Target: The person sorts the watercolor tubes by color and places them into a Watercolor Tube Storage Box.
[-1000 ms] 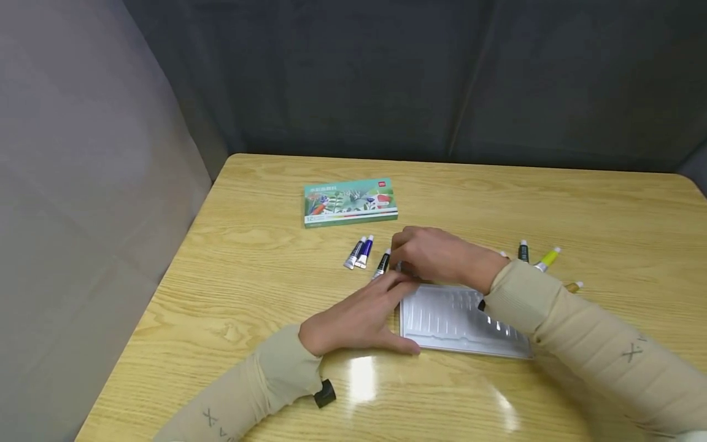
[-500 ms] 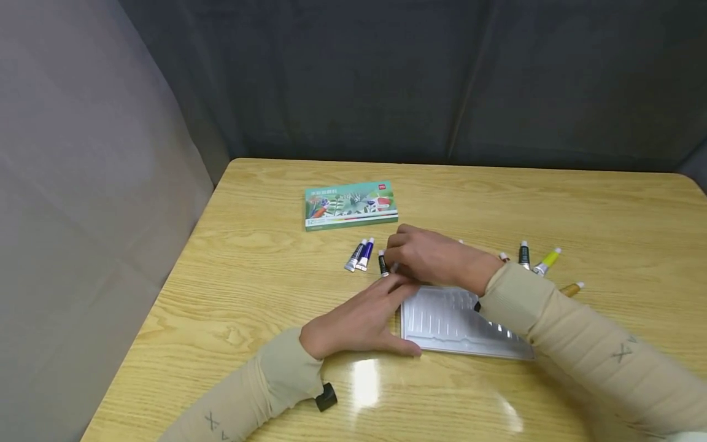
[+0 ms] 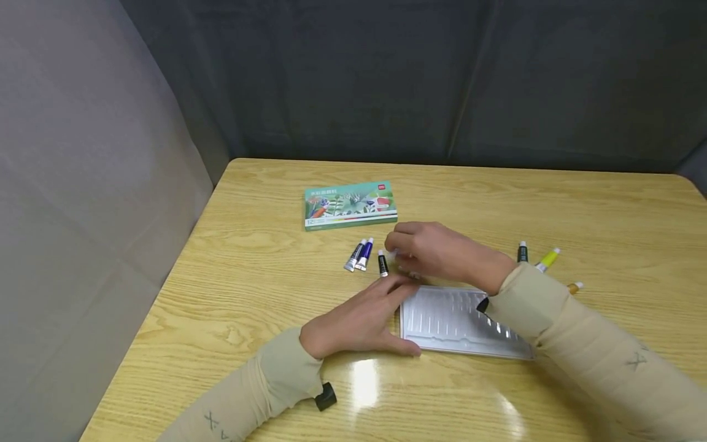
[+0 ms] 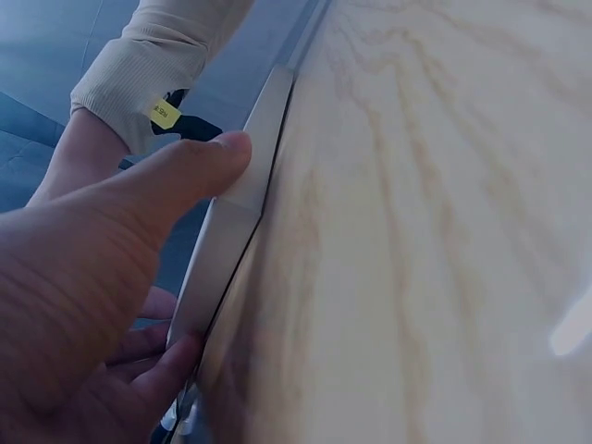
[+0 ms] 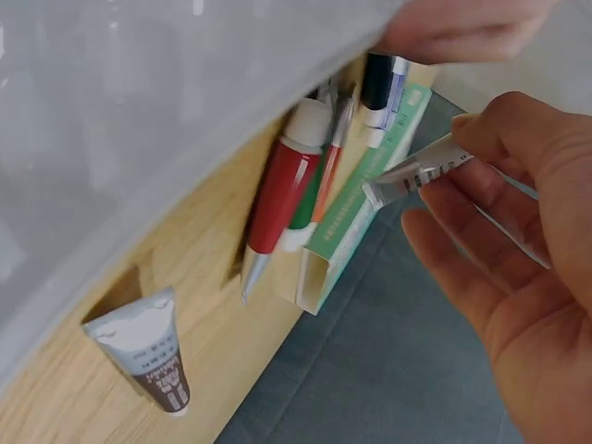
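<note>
A clear-white plastic tray [image 3: 450, 322] with narrow slots lies on the table. My left hand [image 3: 361, 316] grips its left end, thumb at the near edge and fingers at the far one; in the left wrist view the thumb presses the tray's side wall [image 4: 259, 148]. Beyond the far left corner, my right hand [image 3: 442, 248] pinches a small silver paint tube [image 5: 416, 174] between thumb and forefinger, its crimped end pointing out. Just left of that hand lies a black-labelled paint tube [image 3: 383, 264]. A red paint tube [image 5: 282, 185] and a brown one [image 5: 157, 356] lie beside the tray.
A green paint box [image 3: 350, 205] lies farther back. Navy [image 3: 353, 256] and violet [image 3: 365, 253] tubes lie together in front of it. To the right are dark [image 3: 522, 252], yellow [image 3: 548, 260] and ochre [image 3: 575, 287] tubes. A thin red-orange pointed stick [image 5: 335, 162] lies behind the red tube.
The black-labelled tube has turned from slanted to nearly straight away from me. My right hand has lifted slightly, and its wrist has shifted right. My left hand stays on the tray.
</note>
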`<action>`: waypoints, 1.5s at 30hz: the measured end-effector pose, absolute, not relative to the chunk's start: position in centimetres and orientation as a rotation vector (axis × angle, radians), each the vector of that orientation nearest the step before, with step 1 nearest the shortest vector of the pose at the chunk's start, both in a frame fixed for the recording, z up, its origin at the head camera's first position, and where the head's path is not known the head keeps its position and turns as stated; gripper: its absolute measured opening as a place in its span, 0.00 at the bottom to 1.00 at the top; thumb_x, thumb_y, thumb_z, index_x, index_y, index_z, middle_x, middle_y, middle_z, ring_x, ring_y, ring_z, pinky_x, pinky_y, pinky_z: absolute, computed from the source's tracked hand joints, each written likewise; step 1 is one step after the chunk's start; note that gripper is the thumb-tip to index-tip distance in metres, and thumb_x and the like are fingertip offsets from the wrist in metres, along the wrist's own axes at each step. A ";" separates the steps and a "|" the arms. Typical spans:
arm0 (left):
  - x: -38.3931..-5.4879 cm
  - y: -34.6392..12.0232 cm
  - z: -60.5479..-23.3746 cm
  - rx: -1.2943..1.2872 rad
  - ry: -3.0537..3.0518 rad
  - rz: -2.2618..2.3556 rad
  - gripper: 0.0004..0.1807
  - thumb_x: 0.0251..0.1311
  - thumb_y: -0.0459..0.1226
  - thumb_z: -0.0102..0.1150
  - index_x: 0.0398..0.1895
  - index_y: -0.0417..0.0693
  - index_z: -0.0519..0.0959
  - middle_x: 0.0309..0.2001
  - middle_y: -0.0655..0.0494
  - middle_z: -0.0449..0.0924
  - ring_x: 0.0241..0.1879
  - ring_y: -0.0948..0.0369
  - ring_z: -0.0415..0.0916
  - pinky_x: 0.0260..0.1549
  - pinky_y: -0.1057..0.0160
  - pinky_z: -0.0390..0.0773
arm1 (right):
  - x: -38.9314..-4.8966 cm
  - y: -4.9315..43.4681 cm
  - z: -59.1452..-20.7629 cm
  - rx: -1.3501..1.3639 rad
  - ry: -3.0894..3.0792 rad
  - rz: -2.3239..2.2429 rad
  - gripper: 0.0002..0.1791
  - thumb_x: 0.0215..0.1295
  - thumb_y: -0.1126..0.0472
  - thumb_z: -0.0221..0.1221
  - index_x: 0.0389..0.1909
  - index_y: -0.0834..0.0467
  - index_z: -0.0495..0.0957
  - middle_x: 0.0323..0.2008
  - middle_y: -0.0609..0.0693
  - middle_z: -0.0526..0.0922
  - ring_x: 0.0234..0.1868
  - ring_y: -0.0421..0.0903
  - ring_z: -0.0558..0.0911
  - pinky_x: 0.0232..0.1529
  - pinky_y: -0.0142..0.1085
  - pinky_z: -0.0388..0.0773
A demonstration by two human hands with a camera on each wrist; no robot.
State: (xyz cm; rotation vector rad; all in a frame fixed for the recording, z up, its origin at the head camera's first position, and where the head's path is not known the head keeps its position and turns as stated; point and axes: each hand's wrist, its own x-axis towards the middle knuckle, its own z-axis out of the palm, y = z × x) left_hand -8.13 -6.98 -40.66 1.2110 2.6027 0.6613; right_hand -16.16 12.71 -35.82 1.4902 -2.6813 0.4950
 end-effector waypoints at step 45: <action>-8.1 -7.0 -40.1 1.038 2.559 0.782 0.62 0.46 0.63 0.78 0.80 0.47 0.58 0.73 0.53 0.64 0.72 0.61 0.64 0.75 0.62 0.68 | -9.0 14.2 -37.3 0.560 -3.100 1.426 0.12 0.62 0.67 0.65 0.46 0.59 0.79 0.35 0.52 0.86 0.34 0.42 0.82 0.32 0.30 0.83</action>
